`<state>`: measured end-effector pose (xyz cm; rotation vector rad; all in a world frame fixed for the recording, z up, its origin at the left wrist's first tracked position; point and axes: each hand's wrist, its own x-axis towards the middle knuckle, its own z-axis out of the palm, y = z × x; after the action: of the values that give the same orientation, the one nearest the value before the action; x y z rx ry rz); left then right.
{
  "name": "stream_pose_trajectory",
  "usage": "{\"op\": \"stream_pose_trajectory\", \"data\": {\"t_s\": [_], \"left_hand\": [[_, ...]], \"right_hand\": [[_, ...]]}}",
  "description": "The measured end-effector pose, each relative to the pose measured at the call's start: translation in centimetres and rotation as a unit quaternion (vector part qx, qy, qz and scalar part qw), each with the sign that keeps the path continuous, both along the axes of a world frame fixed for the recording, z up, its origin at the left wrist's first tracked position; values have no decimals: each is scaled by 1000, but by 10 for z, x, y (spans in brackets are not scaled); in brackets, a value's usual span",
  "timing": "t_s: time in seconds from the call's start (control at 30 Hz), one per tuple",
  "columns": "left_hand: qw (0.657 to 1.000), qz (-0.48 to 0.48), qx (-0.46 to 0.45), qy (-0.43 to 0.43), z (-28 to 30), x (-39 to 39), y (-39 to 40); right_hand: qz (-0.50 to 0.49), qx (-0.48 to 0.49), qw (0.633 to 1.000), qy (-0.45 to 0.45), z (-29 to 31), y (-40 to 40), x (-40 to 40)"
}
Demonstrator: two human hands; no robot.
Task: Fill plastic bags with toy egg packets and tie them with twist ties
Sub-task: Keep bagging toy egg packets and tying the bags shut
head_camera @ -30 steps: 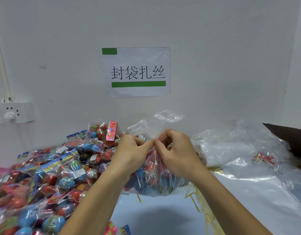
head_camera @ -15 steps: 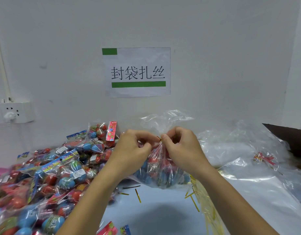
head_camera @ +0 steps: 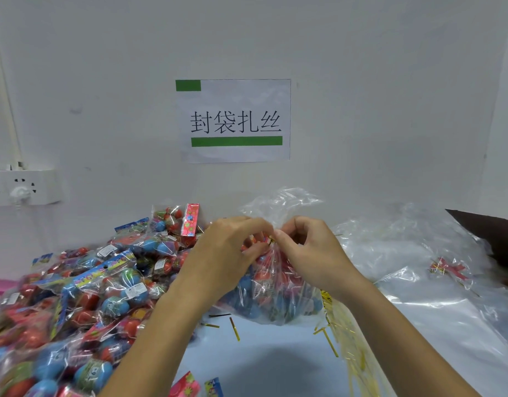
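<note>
The bag point(head_camera: 275, 296) is clear, shiny, crinkly plastic. The twist ties point(head_camera: 330, 339) are shiny gold. The sign point(head_camera: 235, 121) is matt paper. The counter point(head_camera: 261, 365) looks smooth.

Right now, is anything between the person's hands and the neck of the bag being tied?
Nothing visible. The left hand and right hand are already at the gathered neck of the filled bag, fingertips pinching the gold twist tie there. The packet pile lies off to the left, loose ties below.

Even, bright light; glare on plastic sheets point(head_camera: 436, 305); blurred egg packets point(head_camera: 32, 325) lower left; wide-angle edge bending
</note>
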<state>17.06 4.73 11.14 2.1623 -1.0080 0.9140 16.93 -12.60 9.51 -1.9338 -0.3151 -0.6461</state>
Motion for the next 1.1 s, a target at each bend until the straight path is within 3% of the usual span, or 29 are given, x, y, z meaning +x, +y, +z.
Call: {"op": "stream_pose_trajectory", "data": {"t_s": [0.37,0.77,0.9,1.1], "left_hand": [[999,23,42,8,2,-2,0],[999,31,-3,-5,-6,1,-5],[987,3,-136,87,-6,-4,-15],[912,-8,-271,307,-5,-7,-23]], "right_hand": [[19,-37,999,4,0,2,-3],[20,-19,1000,-13,3,0,-5],[9,3,999,-32,5,0,-5],[-21,-12,998,-56,4,1,-4]]}}
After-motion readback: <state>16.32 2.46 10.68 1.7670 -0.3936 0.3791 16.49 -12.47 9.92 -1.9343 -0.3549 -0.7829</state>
